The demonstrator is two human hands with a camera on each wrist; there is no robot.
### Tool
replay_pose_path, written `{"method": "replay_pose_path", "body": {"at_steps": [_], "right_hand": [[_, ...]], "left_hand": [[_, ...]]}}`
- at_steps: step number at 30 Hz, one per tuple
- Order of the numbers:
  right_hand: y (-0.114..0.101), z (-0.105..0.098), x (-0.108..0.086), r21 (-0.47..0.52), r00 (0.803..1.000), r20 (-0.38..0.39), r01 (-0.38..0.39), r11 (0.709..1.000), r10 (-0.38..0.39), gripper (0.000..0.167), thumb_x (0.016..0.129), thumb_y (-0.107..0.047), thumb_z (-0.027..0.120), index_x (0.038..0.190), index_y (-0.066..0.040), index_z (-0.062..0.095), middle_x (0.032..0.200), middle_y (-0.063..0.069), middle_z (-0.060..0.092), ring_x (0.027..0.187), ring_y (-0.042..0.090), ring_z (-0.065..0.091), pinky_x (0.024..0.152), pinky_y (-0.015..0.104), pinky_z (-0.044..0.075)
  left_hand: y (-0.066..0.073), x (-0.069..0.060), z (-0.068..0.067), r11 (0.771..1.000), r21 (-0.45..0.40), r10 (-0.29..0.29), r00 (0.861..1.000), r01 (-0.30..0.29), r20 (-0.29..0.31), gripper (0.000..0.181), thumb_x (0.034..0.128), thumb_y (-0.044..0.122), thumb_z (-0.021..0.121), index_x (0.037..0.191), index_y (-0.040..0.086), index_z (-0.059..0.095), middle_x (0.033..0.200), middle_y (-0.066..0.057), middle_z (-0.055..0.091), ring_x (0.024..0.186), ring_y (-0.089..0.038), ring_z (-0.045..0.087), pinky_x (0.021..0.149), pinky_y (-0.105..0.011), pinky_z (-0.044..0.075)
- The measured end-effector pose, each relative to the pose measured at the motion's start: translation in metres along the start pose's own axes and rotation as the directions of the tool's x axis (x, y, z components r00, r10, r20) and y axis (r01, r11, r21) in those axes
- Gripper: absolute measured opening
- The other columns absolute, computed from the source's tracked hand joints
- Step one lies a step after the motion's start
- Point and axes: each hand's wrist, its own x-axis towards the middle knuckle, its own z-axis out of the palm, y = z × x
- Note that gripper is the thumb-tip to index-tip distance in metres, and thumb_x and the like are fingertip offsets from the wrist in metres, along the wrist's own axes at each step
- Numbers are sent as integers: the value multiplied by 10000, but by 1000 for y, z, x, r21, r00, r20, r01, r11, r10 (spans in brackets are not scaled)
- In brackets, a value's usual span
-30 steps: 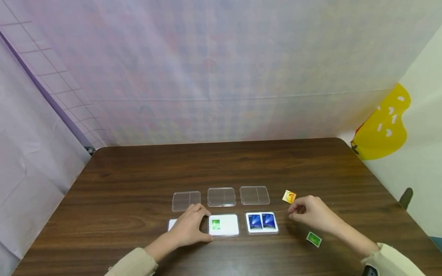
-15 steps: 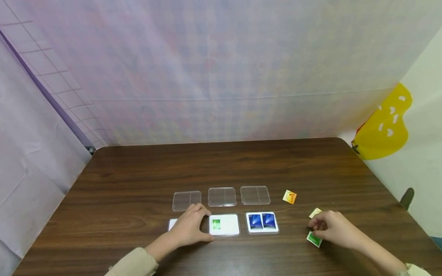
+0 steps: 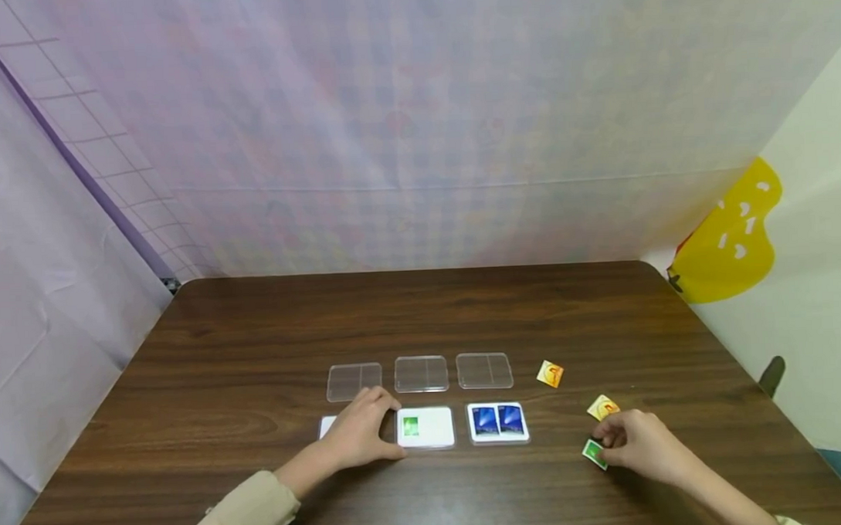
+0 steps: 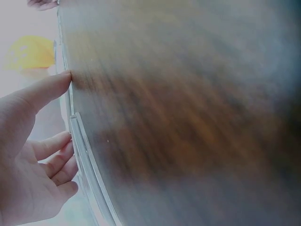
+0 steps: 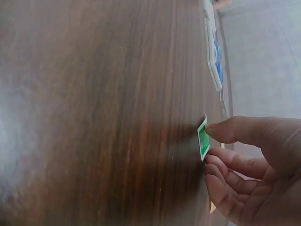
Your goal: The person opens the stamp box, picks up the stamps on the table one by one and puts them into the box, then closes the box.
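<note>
My right hand [image 3: 638,444] is at the right of the table, pinching a small green picture card [image 3: 594,454] with a white border between thumb and fingertips. In the right wrist view the green card [image 5: 203,140] stands slightly tilted at the fingertips. My left hand [image 3: 360,431] holds the left end of the middle white case [image 3: 436,428], thumb at its near corner and index finger at its far corner. One green picture lies in that case's left half. A second white case [image 3: 326,426] is mostly hidden under the left hand. The right-hand case [image 3: 499,439] bears two blue pictures.
Clear lids lie in a row behind the cases: left lid [image 3: 344,382], middle lid [image 3: 421,374], right lid [image 3: 484,371]. Two orange-yellow cards, one farther back [image 3: 550,374] and one near the right hand [image 3: 602,407], lie on the brown wooden table [image 3: 422,316].
My right hand moved right and toward the near edge, from beside the farther orange card to the green card. An orange-yellow card now shows beside it. My left hand stayed put.
</note>
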Motion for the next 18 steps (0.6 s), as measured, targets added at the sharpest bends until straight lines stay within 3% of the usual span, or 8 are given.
{"method": "replay_pose_path", "body": {"at_steps": [18], "right_hand": [[-8,4,1,-14,994,-31,-109,994,108,197,598,-70,728,755,-50,611,654,-33,556,580,20,480,499,196,421]], "left_hand": [[-1,1,0,1000,-1,-1,1000,1,7,611,625,401,781,1069,21,602,1039,-55,549,979,-202,495,900,-354,431]]}}
